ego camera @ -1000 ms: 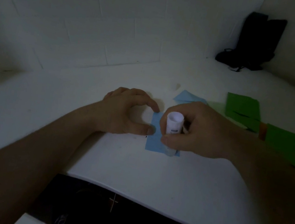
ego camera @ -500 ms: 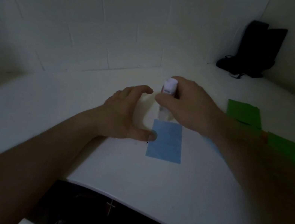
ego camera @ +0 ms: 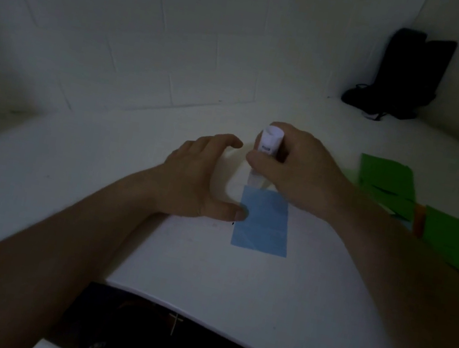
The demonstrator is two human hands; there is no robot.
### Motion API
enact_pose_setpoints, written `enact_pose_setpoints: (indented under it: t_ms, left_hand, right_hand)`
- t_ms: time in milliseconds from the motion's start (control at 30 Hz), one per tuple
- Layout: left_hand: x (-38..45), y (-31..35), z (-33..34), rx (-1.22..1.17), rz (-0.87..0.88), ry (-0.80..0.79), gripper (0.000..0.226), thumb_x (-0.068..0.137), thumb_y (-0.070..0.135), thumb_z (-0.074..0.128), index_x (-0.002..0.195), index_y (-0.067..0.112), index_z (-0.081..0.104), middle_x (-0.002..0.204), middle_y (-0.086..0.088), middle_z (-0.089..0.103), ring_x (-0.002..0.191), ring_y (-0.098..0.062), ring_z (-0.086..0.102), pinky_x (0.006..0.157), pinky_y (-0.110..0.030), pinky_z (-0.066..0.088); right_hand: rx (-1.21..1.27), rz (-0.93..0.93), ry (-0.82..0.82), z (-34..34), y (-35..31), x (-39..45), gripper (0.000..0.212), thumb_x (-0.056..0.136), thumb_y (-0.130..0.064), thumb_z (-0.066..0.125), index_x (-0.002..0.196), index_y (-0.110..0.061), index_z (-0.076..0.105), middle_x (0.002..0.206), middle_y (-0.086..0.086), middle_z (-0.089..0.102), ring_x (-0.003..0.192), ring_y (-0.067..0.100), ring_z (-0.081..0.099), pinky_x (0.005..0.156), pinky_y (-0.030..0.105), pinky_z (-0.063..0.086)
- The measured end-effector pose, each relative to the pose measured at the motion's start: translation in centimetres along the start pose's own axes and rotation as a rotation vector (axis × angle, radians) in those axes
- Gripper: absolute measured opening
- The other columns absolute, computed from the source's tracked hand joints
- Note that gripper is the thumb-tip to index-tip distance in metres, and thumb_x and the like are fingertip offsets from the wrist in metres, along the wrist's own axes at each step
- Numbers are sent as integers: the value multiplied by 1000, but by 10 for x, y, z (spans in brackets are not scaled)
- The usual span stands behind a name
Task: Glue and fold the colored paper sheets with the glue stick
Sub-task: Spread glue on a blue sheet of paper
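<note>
Blue paper sheet (ego camera: pixel 263 221) lies flat on the white table (ego camera: pixel 233 282), a rectangle with its long axis running from the near table edge toward the far wall. Its surface is light blue, with a faint crease line crossing it about midway and fainter diagonal creases below that line. Its far short edge sits just below the lower end of the glue stick (ego camera: pixel 265 155).

Green paper sheets (ego camera: pixel 386 183) lie to the right of the blue sheet, well apart from it; one sits farther back and a second lies nearer and further right. A narrow orange strip (ego camera: pixel 418 221) shows between them.

The glue stick is a white cylinder held nearly upright, its top tilted slightly toward the camera. Its long axis runs top to bottom, and the lower end points down at the table, just beyond the far edge of the blue sheet. A small blue label marking shows on its barrel. Whether the tip touches the paper cannot be determined.

The right hand (ego camera: pixel 298 173) grips the glue stick, with fingers and thumb curled around the barrel.

The left hand (ego camera: pixel 200 178) rests on the table left of the blue sheet, holding nothing. Its fingers arch loosely, and the thumb tip presses the left edge of the sheet.

A dark bag (ego camera: pixel 401 78) stands in the far right corner against the wall.
</note>
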State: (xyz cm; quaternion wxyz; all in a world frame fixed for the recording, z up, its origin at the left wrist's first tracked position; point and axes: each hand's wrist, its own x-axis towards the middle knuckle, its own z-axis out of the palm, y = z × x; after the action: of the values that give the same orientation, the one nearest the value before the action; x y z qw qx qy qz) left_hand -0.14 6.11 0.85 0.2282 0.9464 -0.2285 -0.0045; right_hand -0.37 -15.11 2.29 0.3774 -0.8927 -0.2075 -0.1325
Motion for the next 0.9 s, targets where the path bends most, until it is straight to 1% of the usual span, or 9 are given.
enact_pose_setpoints:
  t_ms: [100,233,333,433,500,600,667,767,900]
  left_hand:
    - [-1,3,-1,12,3,7,108,65,57,89,149,38,24,132,21,27,118,-4,28,100,-29,28]
    - [0,-1,0,11,12,9,108,63,62,89,147,41,24,132,20,31,120,-9,34,100,-34,33]
    - [0,0,1,8,4,0,112,56,70,84,147,40,25,130,20,30,117,-7,32,99,-32,31]
    - [0,-1,1,7,11,-1,111,50,79,72,144,43,25,130,20,32,118,-7,34,99,-32,32]
    - [0,-2,1,7,4,-9,112,49,81,69,144,44,24,130,20,31,117,-6,33,99,-33,32]
    - [2,-5,1,10,-6,-22,115,53,79,77,147,44,22,133,20,30,120,-8,32,101,-35,33]
    - [2,-6,2,6,-3,-23,115,53,80,78,147,45,22,137,19,31,123,-10,33,102,-36,33]
    - [2,-5,2,12,-3,-20,114,51,78,74,148,43,24,137,19,31,121,-7,31,100,-32,30]
    - [0,-4,1,5,0,-25,116,48,84,67,147,43,25,136,21,30,126,-10,33,104,-35,32]
  right_hand:
    - [-2,-68,-136,1,0,-6,21,93,-28,68,79,-19,55,75,-1,61,67,6,55,59,17,39]
    - [-38,-106,-81,-3,6,-8,19,93,-31,67,84,-17,57,76,2,61,70,17,56,66,31,43]
    - [4,-81,-40,-7,5,-10,17,92,-32,67,86,-18,59,79,3,64,73,18,59,68,32,45]
    - [-22,-73,-119,-7,6,-11,21,90,-37,67,79,-22,57,77,-1,64,72,15,60,68,33,47]
    - [-45,-63,-109,-9,13,-11,22,90,-36,68,78,-22,56,74,-2,62,69,10,57,64,26,43]
    - [-51,-60,-24,-17,18,-11,19,91,-32,69,81,-20,58,76,-1,62,69,9,56,61,17,39]
    - [-35,-37,-9,-19,18,-11,18,88,-39,67,83,-23,61,79,-1,65,73,10,60,66,27,46]
    - [34,-54,-107,-15,16,-14,20,85,-45,65,77,-29,58,81,0,66,75,19,64,69,39,52]
    - [-23,-83,-74,-20,21,-15,20,91,-33,69,81,-19,58,77,3,62,72,20,58,68,37,47]
